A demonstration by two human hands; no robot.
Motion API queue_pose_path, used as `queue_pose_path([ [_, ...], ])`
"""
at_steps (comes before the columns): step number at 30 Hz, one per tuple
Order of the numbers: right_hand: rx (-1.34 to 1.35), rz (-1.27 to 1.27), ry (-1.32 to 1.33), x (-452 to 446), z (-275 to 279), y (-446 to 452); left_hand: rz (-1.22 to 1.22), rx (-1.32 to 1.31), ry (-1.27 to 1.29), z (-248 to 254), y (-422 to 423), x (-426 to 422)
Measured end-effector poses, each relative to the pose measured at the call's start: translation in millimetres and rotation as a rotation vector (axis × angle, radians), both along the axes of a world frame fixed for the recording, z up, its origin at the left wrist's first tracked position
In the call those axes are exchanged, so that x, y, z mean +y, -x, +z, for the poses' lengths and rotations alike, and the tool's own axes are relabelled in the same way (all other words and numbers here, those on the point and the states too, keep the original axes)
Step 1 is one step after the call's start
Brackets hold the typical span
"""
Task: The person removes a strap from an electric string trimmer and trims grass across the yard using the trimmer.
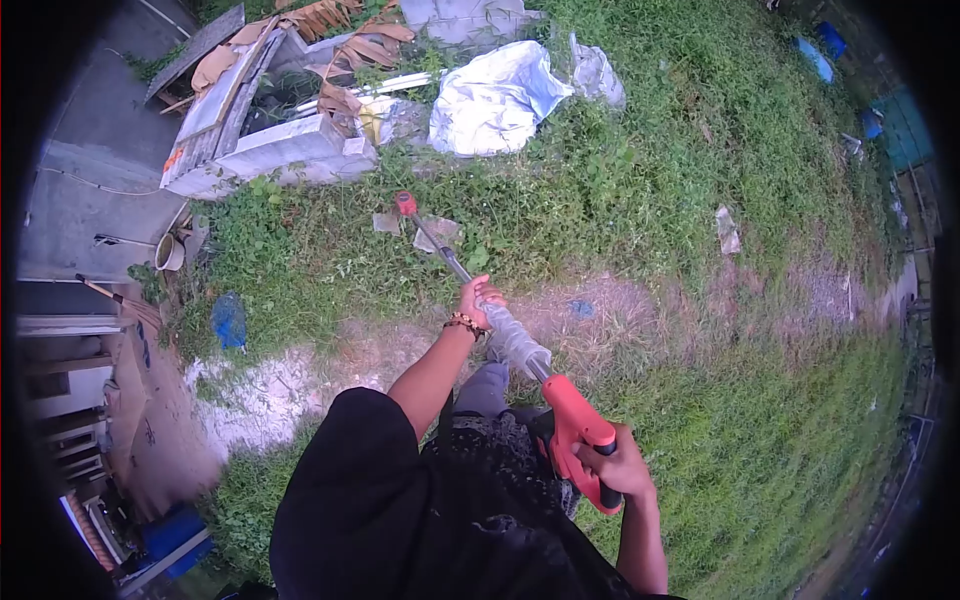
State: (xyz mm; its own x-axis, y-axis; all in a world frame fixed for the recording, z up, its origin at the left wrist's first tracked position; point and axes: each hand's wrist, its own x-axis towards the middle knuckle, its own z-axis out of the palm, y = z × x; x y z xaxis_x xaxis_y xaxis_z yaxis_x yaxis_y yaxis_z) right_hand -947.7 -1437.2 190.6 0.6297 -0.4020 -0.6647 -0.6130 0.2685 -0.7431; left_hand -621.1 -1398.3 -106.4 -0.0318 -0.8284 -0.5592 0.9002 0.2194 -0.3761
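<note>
A red cordless grass trimmer (572, 400) slants across the middle of the view, from my right side up to the far left. My left hand (478, 300), with a beaded bracelet at the wrist, is wrapped round its metal shaft. Just behind that hand, clear plastic wrap (515, 338) covers part of the shaft. My right hand (618, 465) is closed round the rear grip, close to my body. At the far end, the small red trimmer head (406, 203) is over the grass beside flat grey slabs (440, 233).
A low block wall (290, 150) with boards and dry leaves stands at the upper left. Near it lies a white sack (495, 98). A white bucket (170, 252), blue netting (229, 320) and a broom (135, 308) are on the left. Grass (740, 430) spreads over the right.
</note>
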Motion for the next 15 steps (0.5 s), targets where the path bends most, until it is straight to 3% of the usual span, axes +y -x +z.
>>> queue_pose_path([
  [8, -0.014, -0.042, 0.132, 3.4, -12.0, 19.9, -0.059, 0.072, -0.040, -20.8, 32.2, -41.8],
  [13, 0.021, 0.026, 0.229, 1.0, 10.1, -5.7, -0.070, 0.100, 0.001, -34.7, 23.8, -41.9],
  [15, 0.027, 0.030, 0.235, -0.4, 17.4, -16.8, -0.088, -0.008, -0.115, -40.3, 17.9, -44.0],
])
